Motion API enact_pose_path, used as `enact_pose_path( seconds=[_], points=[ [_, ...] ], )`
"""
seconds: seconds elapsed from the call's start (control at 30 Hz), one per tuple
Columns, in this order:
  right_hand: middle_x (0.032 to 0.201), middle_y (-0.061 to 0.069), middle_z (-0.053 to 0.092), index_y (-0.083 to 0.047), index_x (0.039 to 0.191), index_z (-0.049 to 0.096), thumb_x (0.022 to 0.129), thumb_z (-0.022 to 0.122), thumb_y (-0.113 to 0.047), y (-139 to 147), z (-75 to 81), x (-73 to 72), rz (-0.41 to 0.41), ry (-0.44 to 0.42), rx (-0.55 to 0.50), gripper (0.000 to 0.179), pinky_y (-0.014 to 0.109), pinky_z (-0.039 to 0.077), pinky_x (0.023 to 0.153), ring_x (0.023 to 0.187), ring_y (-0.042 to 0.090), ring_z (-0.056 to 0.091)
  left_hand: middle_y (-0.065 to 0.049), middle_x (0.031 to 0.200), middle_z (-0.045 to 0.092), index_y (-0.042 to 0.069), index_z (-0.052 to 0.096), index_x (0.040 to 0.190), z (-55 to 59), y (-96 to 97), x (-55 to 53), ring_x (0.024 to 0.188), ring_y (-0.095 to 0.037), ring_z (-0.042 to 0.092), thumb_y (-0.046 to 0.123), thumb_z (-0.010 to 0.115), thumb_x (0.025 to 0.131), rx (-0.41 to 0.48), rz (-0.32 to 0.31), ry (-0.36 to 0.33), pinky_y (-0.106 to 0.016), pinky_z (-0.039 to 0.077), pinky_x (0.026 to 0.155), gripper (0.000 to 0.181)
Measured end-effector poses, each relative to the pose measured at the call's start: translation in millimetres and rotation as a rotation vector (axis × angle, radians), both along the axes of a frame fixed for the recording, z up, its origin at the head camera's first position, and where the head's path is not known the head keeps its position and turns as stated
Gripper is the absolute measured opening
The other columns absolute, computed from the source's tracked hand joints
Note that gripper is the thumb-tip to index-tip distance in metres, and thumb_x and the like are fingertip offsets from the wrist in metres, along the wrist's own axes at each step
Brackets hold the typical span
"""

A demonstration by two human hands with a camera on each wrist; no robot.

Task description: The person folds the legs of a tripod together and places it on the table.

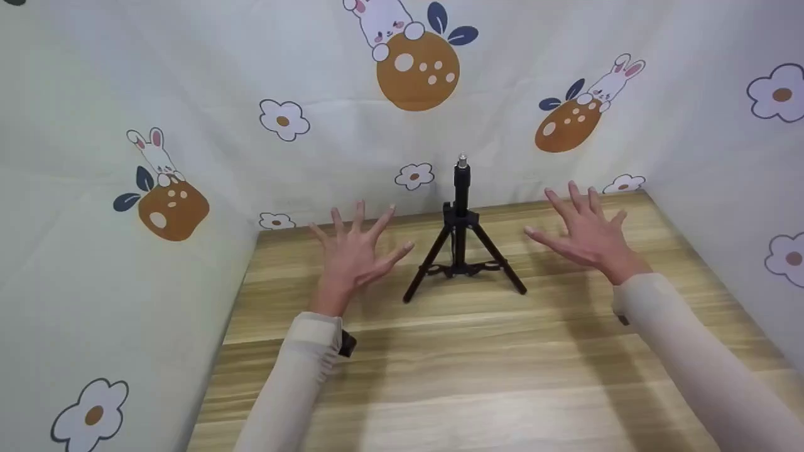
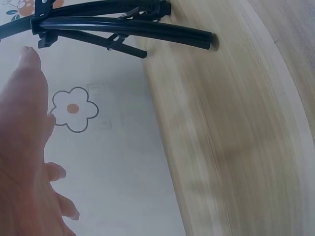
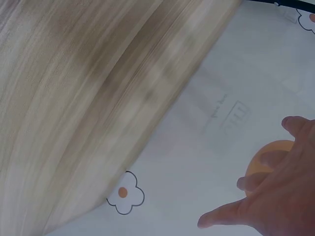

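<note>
A small black tripod [image 1: 461, 232] stands upright on the wooden table, its legs spread and a silver screw tip at its top. To its left, my left hand [image 1: 353, 257] is held above the table with the fingers straight and spread, apart from the tripod. On the other side my right hand [image 1: 587, 235] is spread the same way and holds nothing. The left wrist view shows the tripod's legs [image 2: 128, 27] beyond my left thumb. In the right wrist view my fingers stretch out in front of the cloth, and just a dark bit of the tripod shows at the top edge.
The wood-grain table [image 1: 452, 370] reaches back to a pale cloth [image 1: 339, 157] printed with rabbits, oranges and flowers. This cloth hangs behind the table and along both sides. Shadows of both arms fall on the tabletop.
</note>
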State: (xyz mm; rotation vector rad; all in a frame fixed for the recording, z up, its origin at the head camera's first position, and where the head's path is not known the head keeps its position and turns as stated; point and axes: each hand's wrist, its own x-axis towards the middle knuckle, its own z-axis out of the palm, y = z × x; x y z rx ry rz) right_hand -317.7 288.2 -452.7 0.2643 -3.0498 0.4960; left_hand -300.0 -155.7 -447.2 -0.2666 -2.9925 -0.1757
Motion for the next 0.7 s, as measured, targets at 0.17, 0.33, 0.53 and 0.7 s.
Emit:
enact_pose_path(
  seconds=[0.17, 0.33, 0.53, 0.7],
  points=[
    [0.184, 0.016, 0.003, -0.029, 0.175, 0.018, 0.095, 0.047, -0.088, -1.6, -0.9, 1.2, 0.013, 0.022, -0.005, 0.103, 0.096, -0.009, 0.116, 0.167, 0.053, 0.001, -0.007, 0.183, -0.001, 0.060, 0.008, 0.168, 0.4, 1.0, 2.2, 0.162, -0.060, -0.006, 0.099, 0.022, 0.091, 0.018, -0.017, 0.000, -0.091, -0.016, 0.116, 0.087],
    [0.183, 0.017, 0.010, -0.026, 0.175, 0.019, 0.096, 0.050, -0.086, -6.4, -2.2, 3.9, 0.038, 0.058, -0.005, 0.104, 0.087, -0.006, 0.126, 0.167, 0.050, 0.010, -0.006, 0.183, -0.002, 0.059, 0.005, 0.168, -2.4, 2.0, 4.4, 0.164, -0.056, -0.004, 0.096, 0.022, 0.093, 0.011, -0.038, 0.016, -0.090, -0.010, 0.122, 0.085],
    [0.182, 0.017, 0.017, -0.023, 0.175, 0.020, 0.097, 0.052, -0.083, -13.9, -0.3, 9.7, 0.055, 0.096, -0.023, 0.103, 0.084, 0.010, 0.130, 0.165, 0.050, 0.020, -0.007, 0.183, 0.000, 0.054, 0.005, 0.170, -4.8, 4.9, 8.0, 0.169, -0.043, -0.001, 0.091, 0.024, 0.098, 0.004, -0.083, 0.034, -0.081, -0.008, 0.131, 0.082],
    [0.178, 0.021, 0.028, -0.019, 0.173, 0.027, 0.101, 0.054, -0.076, -22.1, 2.0, 16.2, 0.068, 0.135, -0.071, 0.096, 0.085, 0.037, 0.117, 0.156, 0.055, 0.036, -0.007, 0.183, 0.002, 0.050, 0.006, 0.171, -6.4, 9.3, 11.3, 0.170, -0.034, 0.000, 0.086, 0.027, 0.102, 0.067, -0.121, 0.040, -0.072, -0.012, 0.134, 0.081]
  ],
)
